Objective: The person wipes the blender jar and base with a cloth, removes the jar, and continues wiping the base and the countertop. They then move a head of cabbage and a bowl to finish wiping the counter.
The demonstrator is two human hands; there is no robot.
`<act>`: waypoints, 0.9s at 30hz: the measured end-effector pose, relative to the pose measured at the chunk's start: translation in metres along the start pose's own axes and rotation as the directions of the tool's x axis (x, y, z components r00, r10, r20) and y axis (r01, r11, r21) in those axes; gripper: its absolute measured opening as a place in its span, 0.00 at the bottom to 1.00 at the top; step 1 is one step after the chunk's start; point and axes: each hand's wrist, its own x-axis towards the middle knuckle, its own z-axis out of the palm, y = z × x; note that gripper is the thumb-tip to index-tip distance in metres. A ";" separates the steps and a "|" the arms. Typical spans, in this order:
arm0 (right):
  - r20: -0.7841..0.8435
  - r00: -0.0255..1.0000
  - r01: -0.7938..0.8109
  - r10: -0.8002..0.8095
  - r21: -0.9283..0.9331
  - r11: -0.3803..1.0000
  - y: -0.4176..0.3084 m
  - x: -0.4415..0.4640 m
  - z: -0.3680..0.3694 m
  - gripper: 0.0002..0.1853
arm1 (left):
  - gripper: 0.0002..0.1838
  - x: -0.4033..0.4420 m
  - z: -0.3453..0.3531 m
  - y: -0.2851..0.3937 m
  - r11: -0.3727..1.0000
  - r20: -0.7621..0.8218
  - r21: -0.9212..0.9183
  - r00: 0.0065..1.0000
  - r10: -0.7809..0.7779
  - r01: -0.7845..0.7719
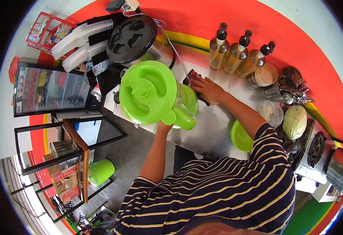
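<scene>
A lime-green lidded pitcher [150,93] looms large over the left part of the steel counter, its handle pointing towards me. My left hand [164,126] grips it from below near the handle, with the fingers hidden behind it. Under my right hand [208,89], a dark reddish-black cloth [192,78] is pressed against the counter [214,125], just right of the pitcher.
A large pot with a black lid [132,39] and stacked plastic cups [83,37] stand at the back left. Several pump bottles [218,53] line the wall. To the right are a green bowl [240,137], a cabbage [295,122] and a gas stove [316,149].
</scene>
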 end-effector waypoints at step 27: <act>0.048 0.991 0.118 -0.124 0.121 0.986 0.023 0.058 -0.015 0.35 | 0.13 -0.013 -0.019 0.015 0.985 0.099 0.029 0.980 -0.171 0.168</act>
